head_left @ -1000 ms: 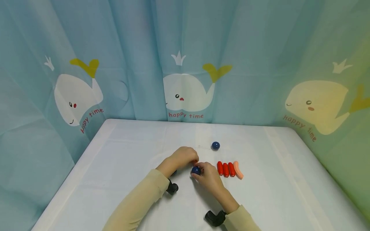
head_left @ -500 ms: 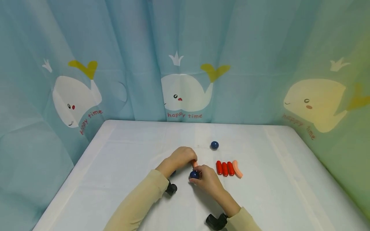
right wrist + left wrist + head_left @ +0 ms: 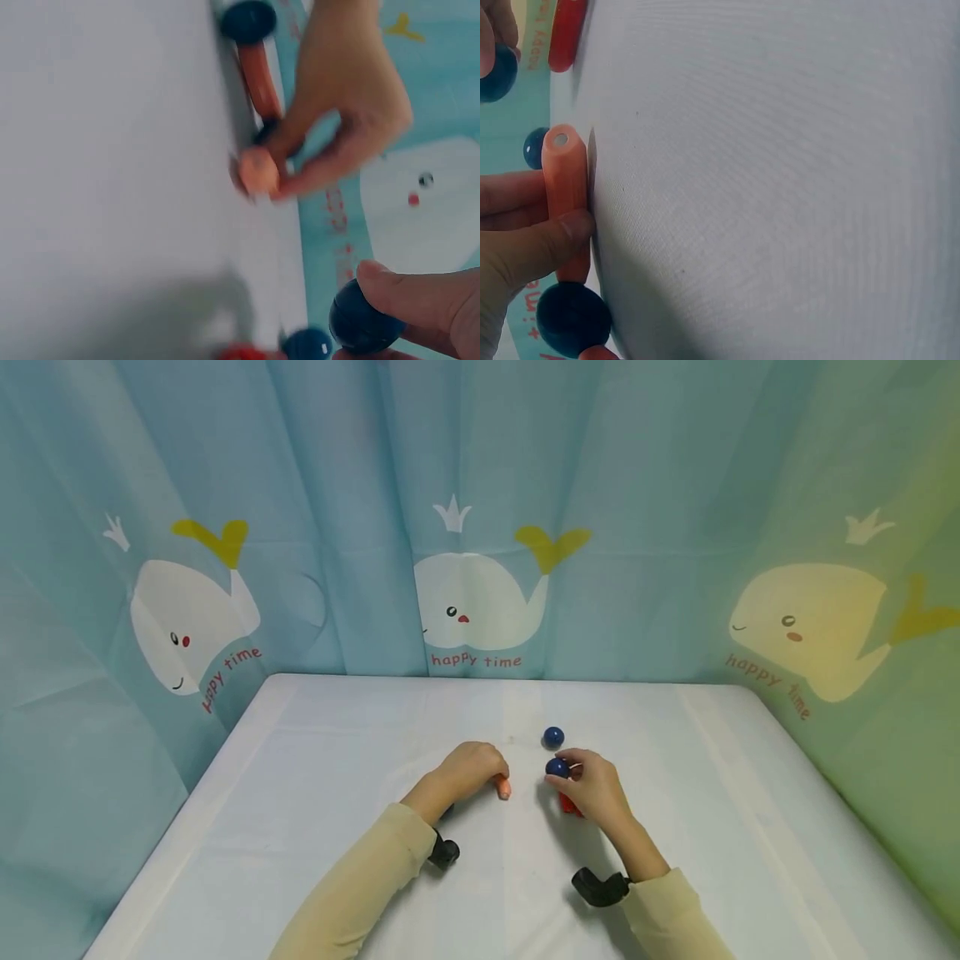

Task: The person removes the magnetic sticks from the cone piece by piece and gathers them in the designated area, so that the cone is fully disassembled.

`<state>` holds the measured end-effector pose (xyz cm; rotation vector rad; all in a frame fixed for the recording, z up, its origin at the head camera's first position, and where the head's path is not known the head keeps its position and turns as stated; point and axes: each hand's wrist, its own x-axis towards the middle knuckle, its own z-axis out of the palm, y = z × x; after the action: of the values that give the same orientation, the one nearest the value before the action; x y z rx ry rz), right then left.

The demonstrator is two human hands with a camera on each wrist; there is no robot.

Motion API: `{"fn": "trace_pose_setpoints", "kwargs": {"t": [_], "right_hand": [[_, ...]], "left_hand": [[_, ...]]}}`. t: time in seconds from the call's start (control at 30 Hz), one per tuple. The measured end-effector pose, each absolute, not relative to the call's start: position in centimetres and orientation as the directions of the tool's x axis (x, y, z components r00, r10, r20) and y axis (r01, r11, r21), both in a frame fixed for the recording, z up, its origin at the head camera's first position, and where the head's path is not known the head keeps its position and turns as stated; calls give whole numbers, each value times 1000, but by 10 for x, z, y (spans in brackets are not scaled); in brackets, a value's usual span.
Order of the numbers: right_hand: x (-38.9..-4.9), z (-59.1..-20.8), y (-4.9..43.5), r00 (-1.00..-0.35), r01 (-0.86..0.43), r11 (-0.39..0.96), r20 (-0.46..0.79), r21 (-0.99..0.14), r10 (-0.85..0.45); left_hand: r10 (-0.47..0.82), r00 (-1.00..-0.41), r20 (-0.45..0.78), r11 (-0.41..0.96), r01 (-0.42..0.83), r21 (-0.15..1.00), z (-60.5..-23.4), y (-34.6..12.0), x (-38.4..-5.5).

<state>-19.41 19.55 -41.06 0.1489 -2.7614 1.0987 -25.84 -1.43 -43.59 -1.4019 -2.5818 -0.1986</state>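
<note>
My left hand (image 3: pixel 468 770) pinches an orange stick (image 3: pixel 566 180) between thumb and fingers, low at the tabletop. A small metal-looking disc shows in the stick's near end. Its other end meets a dark blue ball (image 3: pixel 574 319), from which another orange stick (image 3: pixel 259 79) runs on to a second blue ball (image 3: pixel 249 21); in the head view the left arm mostly hides this chain. My right hand (image 3: pixel 596 785) holds a loose blue ball (image 3: pixel 557 767) by thumb and fingertips, above red sticks (image 3: pixel 567 804) that it partly covers.
Another blue ball (image 3: pixel 553 737) lies on the white table (image 3: pixel 360 718), just beyond the right hand. Black wrist mounts sit under the left wrist (image 3: pixel 444 852) and right wrist (image 3: pixel 600 887). A blue-green whale-print curtain (image 3: pixel 645 527) hangs around the table.
The right hand has moved right and slightly away with its blue ball, from beside the left hand's orange stick to over the red sticks. The left hand stays in place; the view shifts slightly.
</note>
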Motion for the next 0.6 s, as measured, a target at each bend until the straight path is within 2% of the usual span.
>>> {"fn": "trace_pose_setpoints", "kwargs": {"t": [0.37, 0.6], "right_hand": [[-233, -405, 234, -999, 8, 710, 26, -704, 37], [-258, -407, 242, -1000, 4, 702, 9, -712, 14]], "left_hand": [[802, -541, 252, 548, 835, 48, -436, -16, -256], [796, -552, 249, 560, 827, 43, -436, -16, -255]]}}
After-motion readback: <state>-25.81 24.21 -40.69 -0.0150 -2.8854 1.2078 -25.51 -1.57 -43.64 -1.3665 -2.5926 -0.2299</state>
